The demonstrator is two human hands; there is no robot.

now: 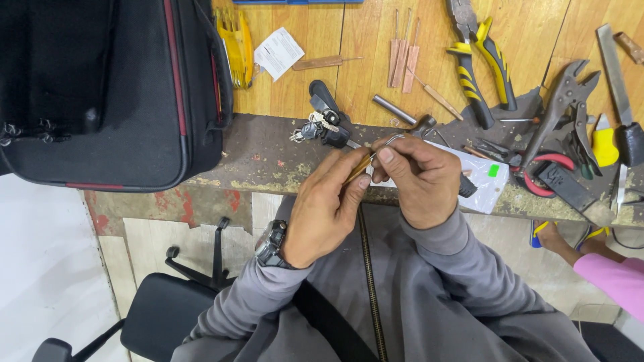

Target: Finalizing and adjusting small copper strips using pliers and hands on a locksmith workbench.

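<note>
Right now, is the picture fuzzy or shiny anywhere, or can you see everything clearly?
Head view: mostly sharp and evenly lit, with soft shadows only. The left hand and right hand are clear, but the thin metal piece they pinch is too small to make out. The black bag is so dark its details vanish. The edges bend a little, like through a wide lens.

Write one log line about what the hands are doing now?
left hand: pinches small brass tool | right hand: holds thin metal wire | beyond: key bunch, pliers on workbench

Two pliers [479,64] — three wooden-handled files [404,60].
</note>
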